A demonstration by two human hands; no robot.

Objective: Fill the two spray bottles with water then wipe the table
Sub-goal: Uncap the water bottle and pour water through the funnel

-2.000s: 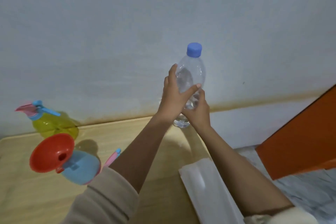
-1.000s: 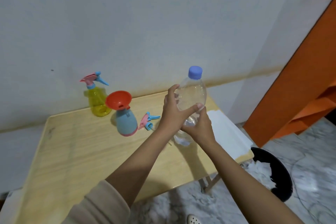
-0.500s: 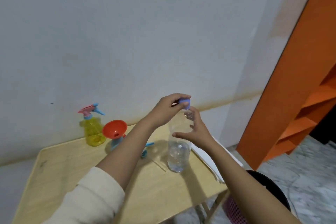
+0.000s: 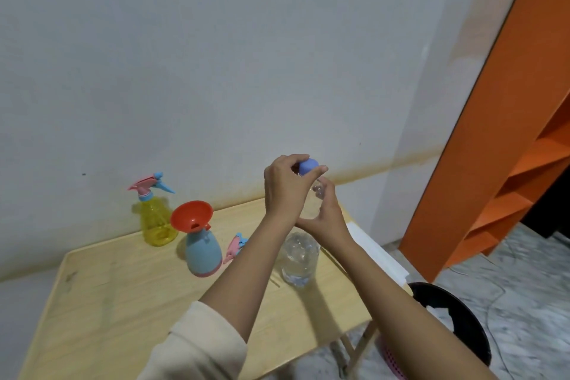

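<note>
A clear water bottle (image 4: 299, 259) stands on the wooden table (image 4: 123, 296). My right hand (image 4: 327, 216) grips its upper body. My left hand (image 4: 285, 187) pinches the blue cap (image 4: 308, 166) just above the bottle's neck. A yellow spray bottle (image 4: 155, 220) with a pink and blue trigger head stands at the back of the table. A blue spray bottle (image 4: 203, 251) stands beside it with a red funnel (image 4: 192, 215) in its neck. Its pink and blue trigger head (image 4: 235, 247) lies on the table behind my left forearm.
A white cloth (image 4: 376, 251) lies along the table's right edge. A black bin (image 4: 456, 318) sits on the marble floor below that edge. An orange shelf unit (image 4: 509, 139) rises at the right. A grey wall backs the table.
The bottle came down from mid-air to stand on the table. My left hand went from the bottle's body up to the cap, which now sits slightly off the neck.
</note>
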